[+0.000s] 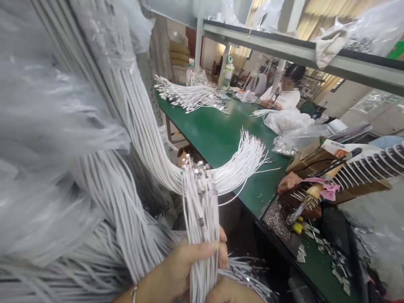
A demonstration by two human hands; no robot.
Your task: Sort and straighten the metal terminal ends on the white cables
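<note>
My left hand (186,261) is wrapped round a bundle of white cables (202,227), thumb across the front and fingertips showing on the far side. The bundle stands nearly upright, with small metal-tipped connectors at its top end. At the bottom edge my right hand (235,291) is against the lower part of this bundle; its fingers are out of sight. Just behind the bundle, a longer hank of white cables (151,134) curves down from the upper left, and its loose ends (249,155) fan out over the green table (217,134).
Plastic-wrapped cable hanks (104,189) crowd the left side. A soldering iron (304,204) lies in a coil holder at right, near small metal pieces (341,269). More cables (192,94) lie at the table's far end. Another person (284,94) sits across. A shelf (284,46) spans above.
</note>
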